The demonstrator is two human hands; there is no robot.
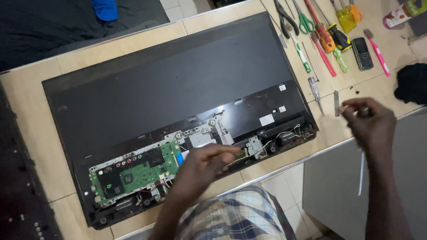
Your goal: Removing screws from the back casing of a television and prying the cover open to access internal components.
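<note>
A dismantled flat-screen television (173, 89) is lying face down across the tan surface (31, 129), with both hands working at its lower edge.

The matte black back panel is spreading away from the person, while the left hand (202, 166), fingers curled loosely and seemingly grasping nothing, is resting just beside the glossy green circuit board (142, 171) and thin white wires (267, 144). The right hand (371, 124) is hovering off the television's right corner, pinching something small (too blurred to identify), near a slim screwdriver (316, 92).

television (178, 84) on table (26, 133) | circuit board (138, 171) at its near edge | tools (327, 38) right
</note>
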